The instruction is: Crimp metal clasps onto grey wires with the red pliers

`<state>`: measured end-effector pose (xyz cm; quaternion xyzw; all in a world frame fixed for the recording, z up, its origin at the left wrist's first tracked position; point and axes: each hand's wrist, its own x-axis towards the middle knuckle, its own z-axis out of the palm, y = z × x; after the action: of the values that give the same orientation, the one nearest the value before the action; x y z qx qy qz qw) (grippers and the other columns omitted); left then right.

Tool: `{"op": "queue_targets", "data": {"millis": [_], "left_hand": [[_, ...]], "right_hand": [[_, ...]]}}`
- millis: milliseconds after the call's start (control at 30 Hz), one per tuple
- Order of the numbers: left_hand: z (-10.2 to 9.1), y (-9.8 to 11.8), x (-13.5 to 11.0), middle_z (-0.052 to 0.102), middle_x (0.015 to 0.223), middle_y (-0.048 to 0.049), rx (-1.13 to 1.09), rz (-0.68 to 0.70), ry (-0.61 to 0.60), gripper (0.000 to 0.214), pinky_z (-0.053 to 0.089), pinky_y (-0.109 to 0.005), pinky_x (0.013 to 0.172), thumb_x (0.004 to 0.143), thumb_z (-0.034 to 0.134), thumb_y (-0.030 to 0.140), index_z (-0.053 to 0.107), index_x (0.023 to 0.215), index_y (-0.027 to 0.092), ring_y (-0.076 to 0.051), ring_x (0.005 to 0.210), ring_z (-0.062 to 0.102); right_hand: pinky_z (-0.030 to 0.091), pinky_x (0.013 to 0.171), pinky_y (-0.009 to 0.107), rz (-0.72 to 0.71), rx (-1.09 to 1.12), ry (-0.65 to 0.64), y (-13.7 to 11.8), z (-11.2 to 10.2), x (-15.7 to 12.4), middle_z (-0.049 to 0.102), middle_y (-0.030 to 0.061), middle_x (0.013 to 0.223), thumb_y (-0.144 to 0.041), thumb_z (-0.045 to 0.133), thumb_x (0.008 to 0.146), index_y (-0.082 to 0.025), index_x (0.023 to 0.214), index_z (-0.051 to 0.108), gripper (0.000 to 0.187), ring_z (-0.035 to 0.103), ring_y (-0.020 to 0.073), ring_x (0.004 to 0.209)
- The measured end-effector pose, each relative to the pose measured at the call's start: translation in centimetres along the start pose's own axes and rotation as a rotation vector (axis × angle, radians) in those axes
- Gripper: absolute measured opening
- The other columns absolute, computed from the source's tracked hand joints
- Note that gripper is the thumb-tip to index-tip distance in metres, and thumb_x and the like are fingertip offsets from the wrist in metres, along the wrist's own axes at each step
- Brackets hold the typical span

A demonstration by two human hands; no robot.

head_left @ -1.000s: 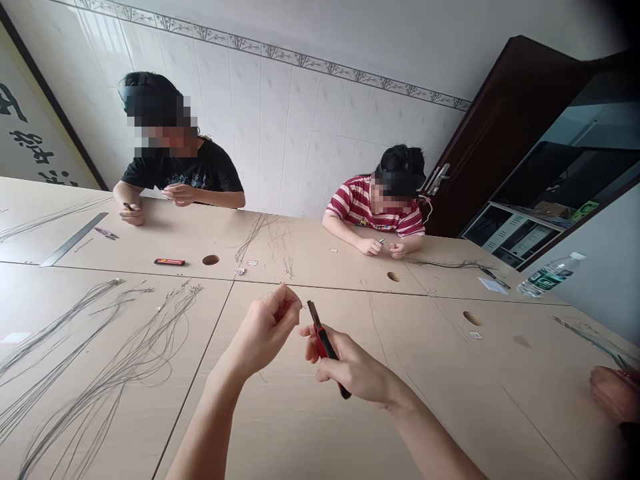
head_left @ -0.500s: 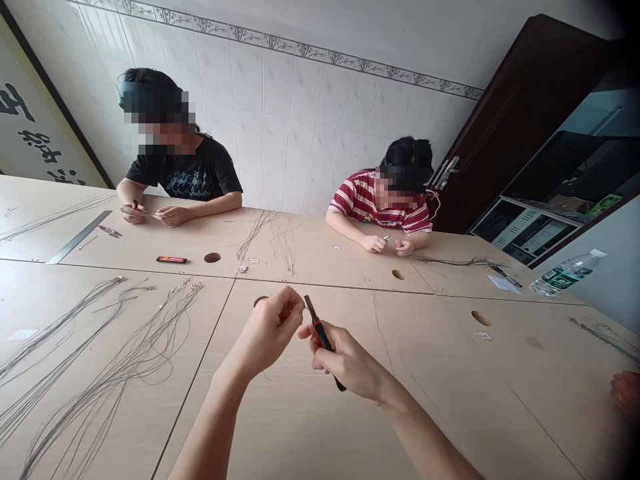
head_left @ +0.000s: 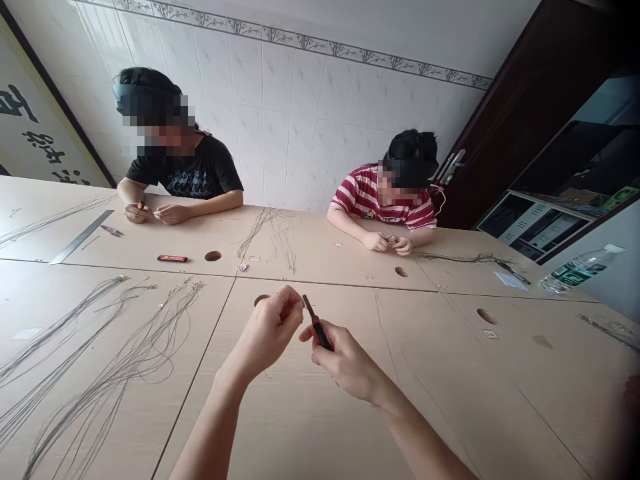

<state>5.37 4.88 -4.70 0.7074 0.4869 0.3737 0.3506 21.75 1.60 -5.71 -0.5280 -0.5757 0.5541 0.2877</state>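
My left hand (head_left: 270, 330) is raised over the pale wooden table (head_left: 310, 427), its fingers pinched together on a thin wire whose small end piece I can barely see. My right hand (head_left: 345, 360) grips small pliers with red and black handles (head_left: 314, 323). The jaws point up and left toward the left fingertips and nearly touch them. A round hole in the table (head_left: 260, 300) shows just behind my left hand.
Bundles of thin wires (head_left: 110, 353) lie spread on the left. Across the table, one person in a black shirt (head_left: 185, 173) and one in a striped shirt (head_left: 380, 200) handle small parts. A steel ruler (head_left: 80, 237), a red-black box (head_left: 172, 258) and a water bottle (head_left: 580, 270) lie about.
My two hands have come a little closer together and slightly up the picture. The view has tilted, so the far right hand has almost left the frame.
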Motion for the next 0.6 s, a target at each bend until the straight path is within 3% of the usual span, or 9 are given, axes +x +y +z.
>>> {"op": "queue_targets", "data": {"millis": [433, 600], "left_hand": [[0.4, -0.8, 0.2, 0.045, 0.059, 0.0058, 0.004, -0.050, -0.022, 0.021, 0.029, -0.022, 0.048, 0.092, 0.043, 0.031, 0.053, 0.076, 0.021, -0.010, 0.052, 0.031], [0.7, -1.0, 0.2, 0.040, 0.055, 0.0064, 0.034, -0.070, -0.045, 0.019, 0.029, -0.023, 0.048, 0.089, 0.046, 0.029, 0.054, 0.074, 0.021, -0.011, 0.053, 0.031]], "right_hand": [[0.023, 0.048, 0.023, -0.042, 0.019, 0.102, 1.3, 0.8, 0.8, 0.036, -0.0079, 0.060, -0.014, 0.045, 0.073, -0.022, 0.082, 0.050, 0.013, 0.028, 0.0086, 0.050], [0.025, 0.048, 0.023, -0.049, -0.001, 0.134, 1.8, 0.7, 0.8, 0.037, -0.0080, 0.060, -0.014, 0.045, 0.071, -0.022, 0.081, 0.050, 0.013, 0.030, 0.0088, 0.050]]}}
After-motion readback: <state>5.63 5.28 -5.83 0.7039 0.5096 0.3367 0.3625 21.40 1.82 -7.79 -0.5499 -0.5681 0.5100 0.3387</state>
